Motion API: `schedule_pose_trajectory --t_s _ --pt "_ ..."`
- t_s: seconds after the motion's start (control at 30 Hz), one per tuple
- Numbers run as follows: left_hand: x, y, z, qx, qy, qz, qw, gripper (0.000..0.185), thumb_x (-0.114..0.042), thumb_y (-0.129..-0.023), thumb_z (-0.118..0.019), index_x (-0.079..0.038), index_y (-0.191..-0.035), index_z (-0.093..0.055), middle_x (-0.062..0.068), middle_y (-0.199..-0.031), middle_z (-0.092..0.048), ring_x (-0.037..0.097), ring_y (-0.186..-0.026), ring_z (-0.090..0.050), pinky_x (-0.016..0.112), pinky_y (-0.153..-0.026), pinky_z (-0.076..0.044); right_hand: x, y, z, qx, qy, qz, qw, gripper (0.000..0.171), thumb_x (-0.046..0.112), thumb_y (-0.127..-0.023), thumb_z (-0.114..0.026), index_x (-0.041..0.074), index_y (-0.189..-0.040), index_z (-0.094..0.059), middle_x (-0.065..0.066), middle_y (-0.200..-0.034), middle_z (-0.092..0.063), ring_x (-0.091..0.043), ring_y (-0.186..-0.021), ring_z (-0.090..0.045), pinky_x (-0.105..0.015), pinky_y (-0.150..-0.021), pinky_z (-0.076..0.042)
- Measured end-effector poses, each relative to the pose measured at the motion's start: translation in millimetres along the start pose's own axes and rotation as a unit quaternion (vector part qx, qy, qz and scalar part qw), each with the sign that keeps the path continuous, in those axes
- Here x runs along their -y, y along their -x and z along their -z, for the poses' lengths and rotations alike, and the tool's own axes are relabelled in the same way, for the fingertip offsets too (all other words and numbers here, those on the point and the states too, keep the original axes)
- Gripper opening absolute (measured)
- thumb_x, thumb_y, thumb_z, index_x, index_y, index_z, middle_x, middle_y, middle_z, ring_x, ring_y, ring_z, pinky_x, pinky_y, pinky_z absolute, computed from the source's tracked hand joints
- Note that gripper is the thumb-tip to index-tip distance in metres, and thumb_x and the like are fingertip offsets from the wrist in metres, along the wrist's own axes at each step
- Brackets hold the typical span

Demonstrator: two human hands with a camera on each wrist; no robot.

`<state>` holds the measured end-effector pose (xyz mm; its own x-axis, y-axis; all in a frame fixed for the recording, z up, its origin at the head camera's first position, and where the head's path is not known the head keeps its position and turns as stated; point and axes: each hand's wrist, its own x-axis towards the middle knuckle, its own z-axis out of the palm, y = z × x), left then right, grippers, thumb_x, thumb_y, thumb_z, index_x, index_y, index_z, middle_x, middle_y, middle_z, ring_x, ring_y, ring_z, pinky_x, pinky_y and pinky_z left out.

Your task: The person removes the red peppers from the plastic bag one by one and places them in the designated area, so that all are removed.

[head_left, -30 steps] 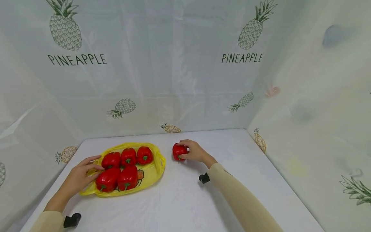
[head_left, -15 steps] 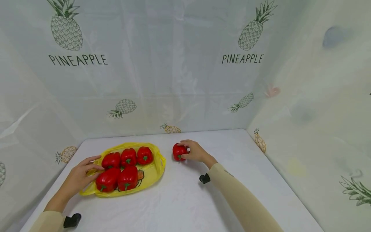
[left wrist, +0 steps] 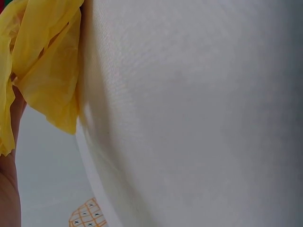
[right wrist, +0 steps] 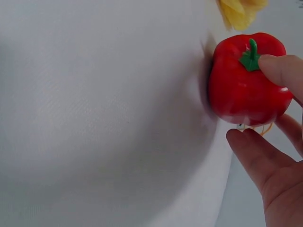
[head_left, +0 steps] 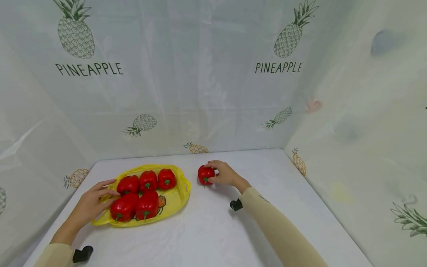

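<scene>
A lone red pepper (head_left: 205, 174) stands on the white table right of the yellow tray (head_left: 182, 191). My right hand (head_left: 214, 172) grips it, thumb by the green stem and fingers curled round its side. The right wrist view shows this pepper (right wrist: 239, 87) close up, with the thumb (right wrist: 283, 69) on top and a finger beneath. Several more red peppers (head_left: 146, 193) lie on the tray. My left hand (head_left: 98, 193) rests with straight fingers on the tray's left rim, touching the nearest pepper. In the left wrist view only the yellow tray edge (left wrist: 42, 71) and the cloth show.
The white cloth table (head_left: 207, 230) is walled at the back, left and right by a pale sheet printed with pineapples (head_left: 283, 37). A black camera mount (head_left: 235, 204) sits on my right wrist, and another (head_left: 82, 254) on my left.
</scene>
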<state>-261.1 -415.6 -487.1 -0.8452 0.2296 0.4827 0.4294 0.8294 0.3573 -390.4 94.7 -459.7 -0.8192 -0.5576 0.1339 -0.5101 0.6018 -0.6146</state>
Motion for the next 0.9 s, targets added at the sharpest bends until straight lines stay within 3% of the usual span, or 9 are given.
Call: schedule_pose_trajectory --t_s 0.13,0.3,0.77,0.83,0.9 --pt "0.4 -0.5 0.8 -0.002 -0.001 -0.009 1.0 0.025 -0.007 -0.082 -0.09 -0.023 -0.099 -0.082 0.016 -0.144 -0.061 0.049 -0.126 -0.057 -0.007 -0.094 -0.019 0.2 1.7 3.3 -0.003 -0.004 -0.002 1.0 0.053 0.015 -0.095 -0.08 0.016 -0.146 -0.064 -0.014 -0.161 -0.05 -0.034 -0.142 -0.053 -0.046 -0.105 -0.057" --pt "-0.2 -0.2 1.9 -0.004 -0.007 -0.006 1.0 0.026 -0.007 -0.081 -0.091 -0.023 -0.099 -0.082 0.016 -0.144 -0.061 0.047 -0.125 -0.057 -0.007 -0.093 -0.02 3.9 2.2 7.9 -0.014 0.017 0.011 1.0 0.053 0.017 -0.094 -0.081 0.014 -0.145 -0.064 -0.014 -0.16 -0.052 -0.035 -0.151 -0.044 -0.058 -0.116 -0.046" --pt "1.7 -0.1 3.8 -0.004 -0.016 0.0 0.9999 0.029 -0.008 -0.08 -0.092 -0.021 -0.104 -0.081 0.016 -0.144 -0.06 0.046 -0.124 -0.058 -0.003 -0.09 -0.027 46.2 0.6 11.6 -0.041 0.061 0.084 0.994 0.053 0.025 -0.095 -0.082 0.02 -0.145 -0.065 -0.006 -0.165 -0.046 -0.029 -0.154 -0.038 -0.052 -0.12 -0.044" --pt "1.8 0.2 3.1 -0.003 -0.021 0.002 0.9998 0.029 -0.008 -0.08 -0.092 -0.021 -0.104 -0.081 0.016 -0.144 -0.06 0.045 -0.124 -0.059 0.006 -0.092 -0.04 55.4 0.7 10.2 -0.041 0.064 0.093 0.993 0.052 0.026 -0.096 -0.081 0.021 -0.145 -0.065 -0.005 -0.165 -0.046 -0.027 -0.154 -0.037 -0.049 -0.12 -0.044" --pt "1.9 0.9 1.9 0.001 -0.024 0.008 0.9997 0.029 -0.008 -0.079 -0.092 -0.02 -0.104 -0.081 0.017 -0.145 -0.06 0.046 -0.125 -0.058 0.026 -0.097 -0.054 64.9 0.7 8.4 -0.041 0.069 0.103 0.991 0.053 0.026 -0.096 -0.081 0.022 -0.145 -0.065 -0.005 -0.165 -0.046 -0.026 -0.155 -0.037 -0.048 -0.121 -0.043"
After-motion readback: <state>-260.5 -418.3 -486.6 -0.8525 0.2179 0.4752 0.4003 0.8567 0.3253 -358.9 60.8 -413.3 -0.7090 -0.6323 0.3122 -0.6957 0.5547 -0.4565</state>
